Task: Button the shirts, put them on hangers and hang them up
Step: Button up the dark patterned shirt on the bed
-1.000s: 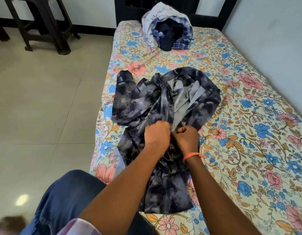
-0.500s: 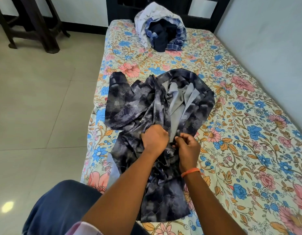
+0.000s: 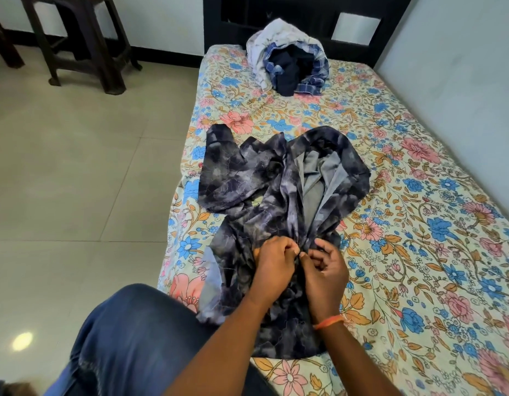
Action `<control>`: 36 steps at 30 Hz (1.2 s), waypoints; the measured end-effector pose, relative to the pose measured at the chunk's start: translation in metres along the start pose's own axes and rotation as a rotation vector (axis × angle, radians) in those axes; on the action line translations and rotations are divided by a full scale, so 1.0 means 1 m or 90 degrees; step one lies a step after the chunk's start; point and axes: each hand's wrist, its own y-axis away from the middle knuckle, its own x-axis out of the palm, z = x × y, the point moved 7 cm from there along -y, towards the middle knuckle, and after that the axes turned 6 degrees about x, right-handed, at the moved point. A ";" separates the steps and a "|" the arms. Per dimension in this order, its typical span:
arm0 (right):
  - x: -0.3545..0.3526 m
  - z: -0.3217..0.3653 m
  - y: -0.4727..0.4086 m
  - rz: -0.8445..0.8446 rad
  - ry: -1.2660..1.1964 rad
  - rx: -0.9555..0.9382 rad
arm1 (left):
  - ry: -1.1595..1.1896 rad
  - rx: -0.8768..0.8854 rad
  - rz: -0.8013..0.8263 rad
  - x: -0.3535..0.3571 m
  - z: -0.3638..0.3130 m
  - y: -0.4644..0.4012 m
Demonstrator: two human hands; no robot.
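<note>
A dark navy shirt with a pale marbled print [image 3: 247, 184] lies spread on the flowered bed sheet [image 3: 419, 224], collar away from me, its grey inside showing where the upper front gapes. My left hand [image 3: 273, 264] pinches the left front edge at mid-chest. My right hand [image 3: 326, 270], an orange band at its wrist, pinches the opposite edge right beside it, fingertips nearly touching. The button itself is hidden between my fingers. Below my hands the front lies closed.
A pile of other clothes [image 3: 287, 64], white, blue check and dark navy, sits at the head of the bed by the black headboard [image 3: 304, 12]. A grey wall [image 3: 461, 81] runs along the right. Dark chair legs [image 3: 84, 52] stand on the tiled floor at left. My jeans-clad knee [image 3: 127, 338] rests at the bed's edge.
My view has shifted, so the shirt sits lower in frame. Both hands stay together on the shirt front; the right hand's fingers have loosened and spread a little.
</note>
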 end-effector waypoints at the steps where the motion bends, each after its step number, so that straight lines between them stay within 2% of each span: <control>1: 0.000 0.000 0.002 -0.006 -0.005 0.003 | -0.003 -0.002 -0.004 0.000 0.002 0.001; 7: 0.000 0.003 0.004 -0.006 -0.002 -0.008 | -0.023 -0.006 -0.016 -0.001 0.001 0.002; 16: -0.002 -0.002 -0.002 -0.011 -0.074 0.043 | -0.046 -0.020 -0.028 0.000 0.001 0.001; 22: -0.001 -0.004 -0.004 0.020 -0.100 0.067 | 0.007 -0.016 -0.052 -0.002 0.004 0.000; 27: -0.003 -0.012 -0.013 0.074 -0.156 0.136 | 0.066 -0.031 -0.049 -0.001 0.005 -0.001; 32: 0.000 -0.012 -0.015 0.092 -0.121 0.137 | 0.109 -0.050 -0.047 -0.004 0.002 0.001; 36: -0.002 -0.005 -0.014 0.063 -0.063 0.100 | 0.163 -0.104 -0.034 -0.007 0.002 0.000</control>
